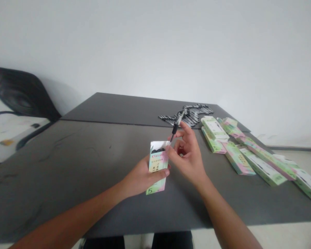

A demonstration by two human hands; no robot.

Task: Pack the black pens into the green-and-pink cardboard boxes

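Note:
My left hand (142, 176) grips an open cardboard box (157, 166), pale green and pink with a printed 5, holding it upright. Dark pen ends show inside its open top. My right hand (188, 155) pinches a black pen (176, 124) between thumb and fingertips, just above the box. The pen tilts with its lower end near the box opening, and my right fingers are close to the box's upper edge. Part of the box's front is hidden by my left fingers.
Several similar boxes (261, 159) lie in a loose row on the right of the dark grey table (67, 173). A heap of black-and-white pens (189, 114) lies at the far side. A dark chair back (20, 91) stands at the left, beyond the table edge.

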